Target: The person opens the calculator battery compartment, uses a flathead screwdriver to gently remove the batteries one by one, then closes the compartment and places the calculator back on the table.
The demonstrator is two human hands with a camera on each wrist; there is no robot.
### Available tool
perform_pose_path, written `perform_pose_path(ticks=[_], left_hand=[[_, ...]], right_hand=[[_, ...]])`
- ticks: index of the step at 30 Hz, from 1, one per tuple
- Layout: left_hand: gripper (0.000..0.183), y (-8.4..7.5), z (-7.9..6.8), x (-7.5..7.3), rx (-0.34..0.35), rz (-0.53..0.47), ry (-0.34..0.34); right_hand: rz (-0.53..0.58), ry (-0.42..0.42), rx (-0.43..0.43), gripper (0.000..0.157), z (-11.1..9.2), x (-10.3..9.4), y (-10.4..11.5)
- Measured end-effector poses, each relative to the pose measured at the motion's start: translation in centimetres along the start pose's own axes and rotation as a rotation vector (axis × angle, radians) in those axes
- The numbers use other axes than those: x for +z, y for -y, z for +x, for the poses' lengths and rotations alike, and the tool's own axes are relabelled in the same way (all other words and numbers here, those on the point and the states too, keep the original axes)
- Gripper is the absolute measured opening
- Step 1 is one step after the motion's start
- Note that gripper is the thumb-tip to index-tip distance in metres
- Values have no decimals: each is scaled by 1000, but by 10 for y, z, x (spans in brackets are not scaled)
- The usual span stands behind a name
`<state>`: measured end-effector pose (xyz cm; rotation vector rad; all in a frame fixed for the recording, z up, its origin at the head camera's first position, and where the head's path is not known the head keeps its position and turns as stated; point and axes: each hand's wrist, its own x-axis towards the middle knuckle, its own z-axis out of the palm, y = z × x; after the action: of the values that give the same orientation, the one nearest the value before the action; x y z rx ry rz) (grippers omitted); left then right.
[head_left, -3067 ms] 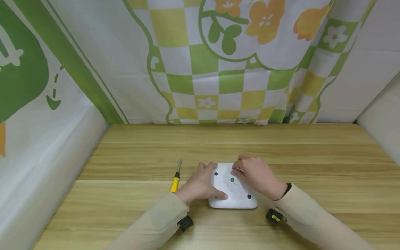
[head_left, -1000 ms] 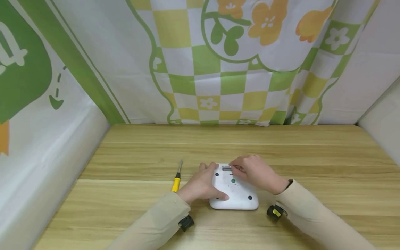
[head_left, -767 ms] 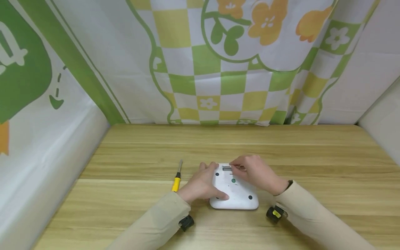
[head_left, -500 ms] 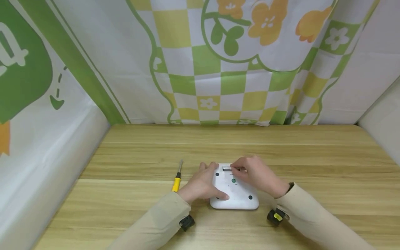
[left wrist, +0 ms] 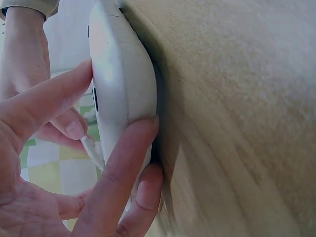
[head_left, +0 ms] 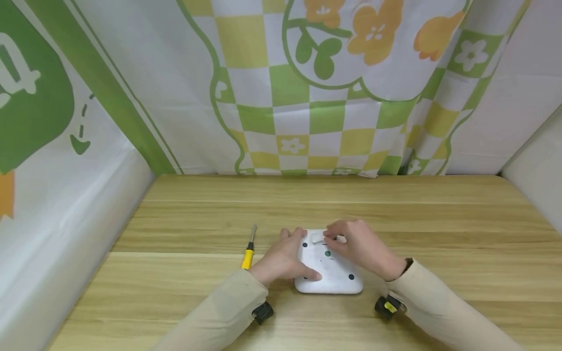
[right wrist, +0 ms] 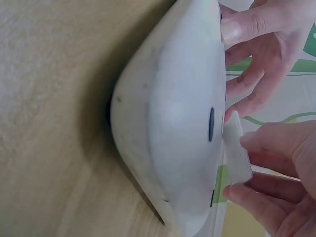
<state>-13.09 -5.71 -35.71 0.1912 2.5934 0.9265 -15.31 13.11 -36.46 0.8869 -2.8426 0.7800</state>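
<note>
A white rounded device [head_left: 329,270] with dark round feet lies underside up on the wooden table. My left hand [head_left: 283,258] holds its left side, the thumb on the upward face and other fingers around the edge, as the left wrist view shows. Between the thumb and fingers of my right hand [head_left: 360,246] is a small white battery cover [right wrist: 237,150], pinched at its edges. In the head view the cover [head_left: 317,238] tilts over the device's far end. The slot beneath is hidden from the head view, and I cannot tell whether the cover touches it.
A screwdriver [head_left: 248,253] with a yellow handle lies left of my left hand, its tip pointing away. The wooden table [head_left: 197,209] reaches back to a checkered curtain [head_left: 290,114]. White fabric [head_left: 79,234] borders the left side.
Three seconds ago no slot showed; about a second ago a grey slot showed beside my right fingers. Since then the white cover has tilted into view over it. My left hand stays put.
</note>
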Motion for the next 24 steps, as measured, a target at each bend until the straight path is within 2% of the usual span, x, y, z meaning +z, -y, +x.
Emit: perform_pose_path(ticks=[7,24], left_hand=[[96,0,-1,0,0,-9,0],[96,1,-1,0,10,-6,0]], right_hand=[[-9,9,18,15,-1,2,-1],[-1,-13,-20,14,-4,2,-5]])
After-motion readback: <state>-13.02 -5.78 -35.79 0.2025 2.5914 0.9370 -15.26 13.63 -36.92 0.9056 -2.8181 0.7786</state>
